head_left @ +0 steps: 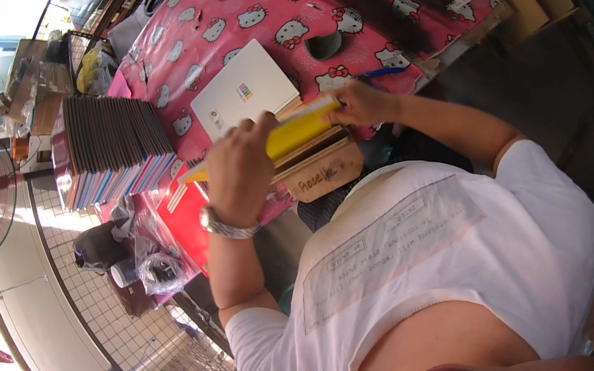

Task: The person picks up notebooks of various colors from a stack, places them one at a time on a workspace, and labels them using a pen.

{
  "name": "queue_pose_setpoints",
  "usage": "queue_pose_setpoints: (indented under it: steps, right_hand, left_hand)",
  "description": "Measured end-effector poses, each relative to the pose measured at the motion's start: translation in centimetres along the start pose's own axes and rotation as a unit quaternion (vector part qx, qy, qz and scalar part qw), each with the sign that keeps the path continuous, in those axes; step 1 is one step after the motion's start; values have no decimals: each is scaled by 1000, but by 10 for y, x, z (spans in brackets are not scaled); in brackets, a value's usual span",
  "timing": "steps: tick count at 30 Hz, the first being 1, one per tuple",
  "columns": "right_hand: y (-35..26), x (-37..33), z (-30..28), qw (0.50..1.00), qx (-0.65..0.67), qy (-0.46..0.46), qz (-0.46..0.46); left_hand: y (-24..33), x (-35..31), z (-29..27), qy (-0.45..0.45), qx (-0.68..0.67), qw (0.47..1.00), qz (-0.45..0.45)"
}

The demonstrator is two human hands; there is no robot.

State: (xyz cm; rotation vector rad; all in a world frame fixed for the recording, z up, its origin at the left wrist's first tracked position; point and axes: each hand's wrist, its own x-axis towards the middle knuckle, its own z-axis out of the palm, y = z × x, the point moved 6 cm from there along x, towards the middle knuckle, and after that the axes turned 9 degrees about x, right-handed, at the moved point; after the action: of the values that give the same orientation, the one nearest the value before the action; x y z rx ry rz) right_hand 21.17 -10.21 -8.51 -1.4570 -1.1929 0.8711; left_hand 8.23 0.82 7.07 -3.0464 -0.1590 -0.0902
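Yellow notebook (298, 134): held tilted, right by the wooden block (324, 170), at the table (162, 71); whether it touches the block, one cannot tell.
Left hand (241, 167): grips the notebook's left part from above.
Right hand (365, 102): pinches its right end.
Good grip: likely gentle and even, so nothing bends.
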Motion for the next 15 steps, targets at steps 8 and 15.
queue_pose_setpoints:
  steps: [8, 15]
  right_hand:
    - [-1, -55, 35, 964, -26, 195, -176]
    - [49, 6, -70, 953, -62, 272, -118]
  left_hand:
    - [33, -9, 67, 36, -20, 996, -75]
    - [57, -2, 65, 139, -10, 988, -58]
